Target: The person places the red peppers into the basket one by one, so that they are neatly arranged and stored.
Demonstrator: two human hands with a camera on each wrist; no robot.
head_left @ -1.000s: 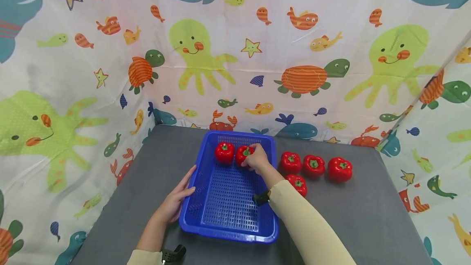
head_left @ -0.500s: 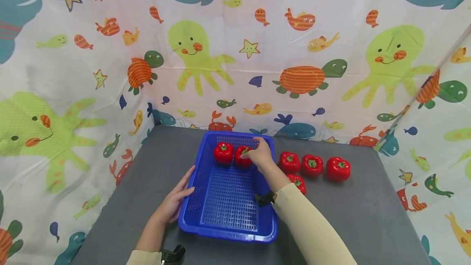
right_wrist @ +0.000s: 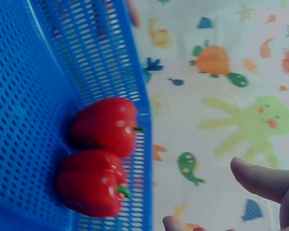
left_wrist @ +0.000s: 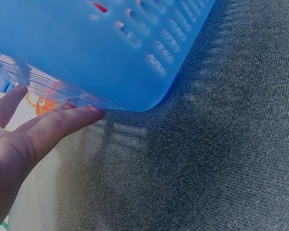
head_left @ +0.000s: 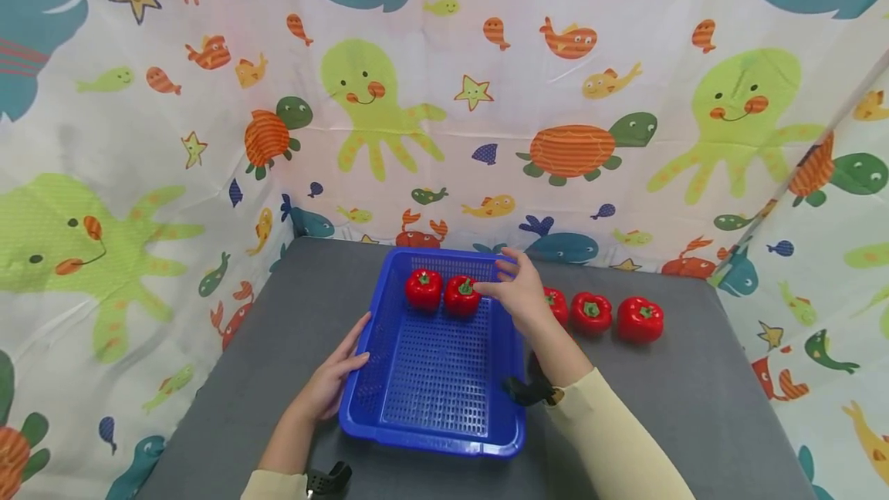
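A blue perforated plastic basket (head_left: 436,376) lies on the dark grey table. Two red bell peppers, one on the left (head_left: 424,289) and one on the right (head_left: 461,296), sit side by side at its far end. My left hand (head_left: 332,378) rests its extended fingers along the basket's left wall; in the left wrist view those fingers (left_wrist: 62,126) touch the outer side. Over the right rim hovers my right hand (head_left: 522,292), holding nothing, fingers spread and thumb near the right pepper. In the right wrist view a thumb (right_wrist: 260,180) stands apart from both peppers.
Right of the basket, red bell peppers stand on the table (head_left: 694,407): one (head_left: 640,320) farthest right, one (head_left: 591,313) beside it, and one (head_left: 556,305) partly behind my right hand. Another is mostly hidden by my right wrist. A sea-animal curtain (head_left: 430,153) encloses the table.
My right hand has let go of the right pepper in the basket and moved right, toward the rim, its fingers spreading. The left hand and the basket have stayed in place.
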